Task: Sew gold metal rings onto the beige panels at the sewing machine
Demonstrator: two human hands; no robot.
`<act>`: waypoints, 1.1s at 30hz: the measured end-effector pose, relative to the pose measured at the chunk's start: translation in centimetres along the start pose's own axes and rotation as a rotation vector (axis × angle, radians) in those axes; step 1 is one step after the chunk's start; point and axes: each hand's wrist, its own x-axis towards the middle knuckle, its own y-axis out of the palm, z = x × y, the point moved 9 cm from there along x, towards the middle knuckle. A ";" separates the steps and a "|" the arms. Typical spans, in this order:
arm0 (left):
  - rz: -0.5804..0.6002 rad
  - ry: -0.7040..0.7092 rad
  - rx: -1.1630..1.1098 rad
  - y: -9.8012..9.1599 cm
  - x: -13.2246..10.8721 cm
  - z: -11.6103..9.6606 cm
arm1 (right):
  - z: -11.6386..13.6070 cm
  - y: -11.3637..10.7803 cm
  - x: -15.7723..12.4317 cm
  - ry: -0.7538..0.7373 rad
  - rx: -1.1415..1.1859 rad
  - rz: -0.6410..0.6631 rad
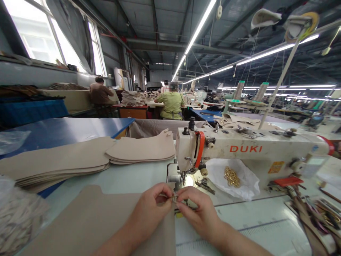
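L hand (150, 208) & R hand (202, 211) bare, w/ slim fingers (188, 192); L forearm (119, 237) & R forearm (236, 239) also bare, plain, narrowing twd wrists (218, 228); finer detail too blurred to tell.

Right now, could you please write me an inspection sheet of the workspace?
Surface: pale green tabletop with ruler markings.
Job's things: flat beige panel lying before the white sewing machine.
Clutter: stacked beige panels; crumpled white wrapper holding gold-coloured metal pieces.
Grips: left grip and right grip pinch a small pale piece, too small to identify.
Cables: pale switch hanging on a cord overhead.
Surroundings: person in a yellow-green top beyond the machine.
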 end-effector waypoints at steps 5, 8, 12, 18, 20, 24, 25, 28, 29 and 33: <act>-0.012 -0.001 -0.063 -0.1 0.2 -0.2 | 0.0 -0.5 0.2 0.019 -0.021 -0.059; -0.019 -0.048 -0.127 -0.1 0.4 0.2 | -1.1 -0.8 0.2 0.126 0.010 -0.130; 0.013 -0.154 -0.188 0.3 0.8 1.0 | -2.4 -0.7 0.1 0.243 0.097 -0.174; 0.036 -0.138 -0.199 0.7 0.7 0.6 | -3.1 -0.4 0.1 0.286 0.130 -0.175; 0.007 -0.112 -0.182 0.5 0.6 0.3 | -3.1 -0.4 0.1 0.283 0.143 -0.172; -0.054 -0.088 -0.149 0.0 0.4 0.1 | -3.7 0.1 0.0 0.316 0.234 -0.148; -0.065 -0.087 -0.141 -0.1 0.3 0.1 | -3.9 0.3 0.0 0.330 0.288 -0.138; -0.084 -0.074 -0.131 -0.3 0.2 0.0 | -4.4 0.7 -0.1 0.365 0.449 -0.129; -0.086 -0.067 -0.130 -0.3 0.2 -0.1 | -4.4 0.7 -0.1 0.374 0.463 -0.126; -0.092 -0.044 -0.115 -0.5 0.0 -0.1 | -4.3 0.6 -0.2 0.398 0.342 -0.096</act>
